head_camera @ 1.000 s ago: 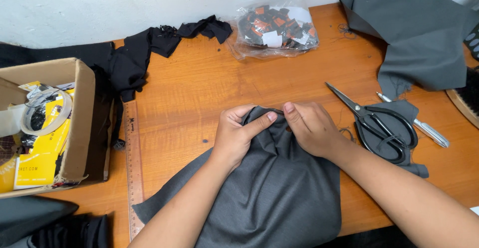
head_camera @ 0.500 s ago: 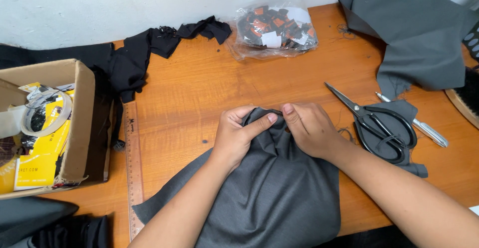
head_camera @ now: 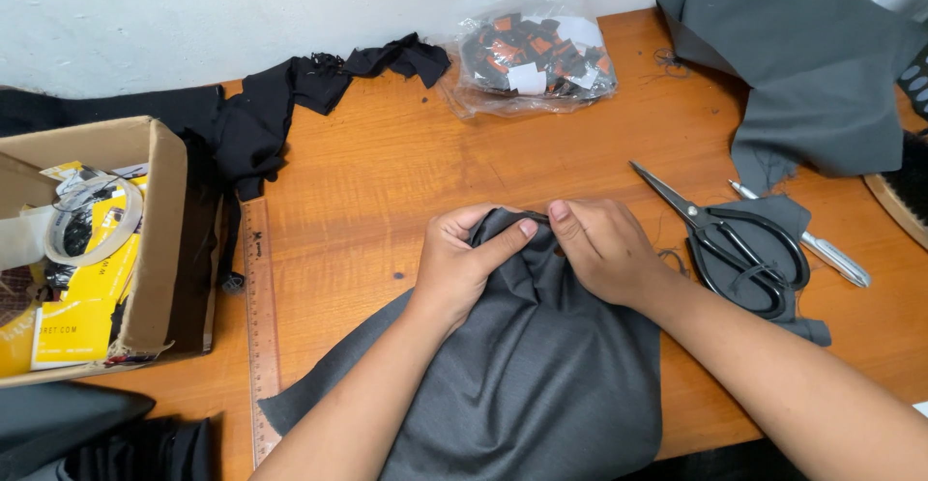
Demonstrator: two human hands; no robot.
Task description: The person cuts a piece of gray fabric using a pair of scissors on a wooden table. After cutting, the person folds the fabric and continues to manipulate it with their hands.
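A piece of dark grey fabric [head_camera: 522, 375] lies on the wooden table [head_camera: 387, 172] in front of me, reaching down to the near edge. My left hand [head_camera: 464, 259] pinches the gathered top edge of the fabric, thumb pointing right. My right hand [head_camera: 604, 249] grips the same bunched edge from the right side. The two hands almost touch at the top of the cloth, and the fabric folds into pleats under them.
Black-handled scissors [head_camera: 735, 239] lie on a grey scrap right of my hands, a silver pen [head_camera: 812, 244] beside them. A clear bag of small items [head_camera: 532, 56] and more grey cloth [head_camera: 812, 65] sit at the back. A cardboard box [head_camera: 87, 249], wooden ruler [head_camera: 259, 326] and black fabric [head_camera: 251, 123] are on the left.
Both hands stay on the bunched top edge of the grey fabric; the fingers shift only slightly. Nothing else has moved.
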